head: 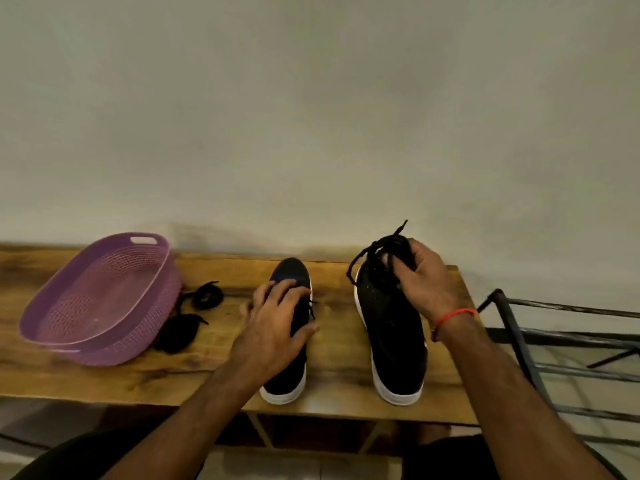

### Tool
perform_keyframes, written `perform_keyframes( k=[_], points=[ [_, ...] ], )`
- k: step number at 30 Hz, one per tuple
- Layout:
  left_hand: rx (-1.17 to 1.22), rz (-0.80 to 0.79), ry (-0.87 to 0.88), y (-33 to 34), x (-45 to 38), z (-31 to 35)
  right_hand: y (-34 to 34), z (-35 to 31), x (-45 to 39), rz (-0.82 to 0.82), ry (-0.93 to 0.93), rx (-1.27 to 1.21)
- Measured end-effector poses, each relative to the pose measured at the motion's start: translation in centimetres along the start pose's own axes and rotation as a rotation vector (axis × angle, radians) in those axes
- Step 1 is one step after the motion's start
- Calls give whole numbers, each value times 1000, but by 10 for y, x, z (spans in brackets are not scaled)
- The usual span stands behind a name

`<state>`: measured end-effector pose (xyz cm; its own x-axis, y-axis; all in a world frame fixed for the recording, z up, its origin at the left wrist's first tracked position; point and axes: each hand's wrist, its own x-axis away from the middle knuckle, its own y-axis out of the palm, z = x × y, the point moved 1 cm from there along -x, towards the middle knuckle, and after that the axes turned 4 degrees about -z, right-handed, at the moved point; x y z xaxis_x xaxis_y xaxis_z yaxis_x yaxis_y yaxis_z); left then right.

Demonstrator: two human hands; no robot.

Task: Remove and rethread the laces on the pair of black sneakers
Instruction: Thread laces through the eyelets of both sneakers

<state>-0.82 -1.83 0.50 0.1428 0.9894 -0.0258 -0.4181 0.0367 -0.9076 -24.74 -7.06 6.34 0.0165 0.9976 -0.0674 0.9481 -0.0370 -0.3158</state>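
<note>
Fingers of the right hand (424, 275) are curled round a bunched black lace (388, 249) above the far end of the right sneaker (391, 334), and a frayed tip of that lace sticks up past the knuckles while a loop hangs down on the shoe's left side. A red thread band (453, 315) sits on that wrist. The left hand (277, 327) lies over the middle of the left sneaker (289, 362), fingers spread and only lightly bent on the upper with the thumb against the shoe's right flank; it presses rather than clasps. Both sneakers are black with a speckled knit upper and a white sole, standing side by side and slightly apart on the wooden bench (346, 403), white ends toward the near edge. A short black lace end shows just beside the left hand's fingers. Left of the shoes, two loose black lace bundles (194, 313) lie on the bench, the nearer one touching the wall of a purple perforated basket (100, 296) that stands at the bench's left part. A dark metal rack (561, 341) stands to the right of the bench, and a plain pale wall (311, 116) rises behind.
</note>
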Motion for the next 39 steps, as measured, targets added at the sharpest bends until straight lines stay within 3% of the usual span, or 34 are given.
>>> perform_keyframes(
  k=[2, 4, 6, 9, 15, 24, 27, 29, 33, 39],
  points=[
    [-129, -125, -81, 9, 2, -7, -16, 11, -1, -77, 74, 167],
    [-58, -195, -152, 13, 1, -14, -18, 25, -2, -181, 179, 261],
    [-9, -217, -162, 14, 1, -18, -12, 41, -2, -270, 288, 283],
    [52, -204, -176, 14, 1, -22, 2, 60, -5, -269, 348, 399],
    [35, -198, -235, 4, 4, -29, 42, 52, 7, -333, 263, 552],
    [-77, -234, -359, -23, 22, -48, 99, 42, 49, -402, 128, 441],
    [-124, -32, -186, -20, 21, -42, 88, 30, 43, -369, 164, 313],
    [29, 48, -44, -17, 16, -28, 75, 21, 33, -340, 131, 209],
    [495, -12, 47, -6, 4, -1, 58, 11, 20, -383, 55, 103],
    [898, 133, -137, -8, -7, 0, 41, -1, 15, -379, 179, -133]
  ],
)
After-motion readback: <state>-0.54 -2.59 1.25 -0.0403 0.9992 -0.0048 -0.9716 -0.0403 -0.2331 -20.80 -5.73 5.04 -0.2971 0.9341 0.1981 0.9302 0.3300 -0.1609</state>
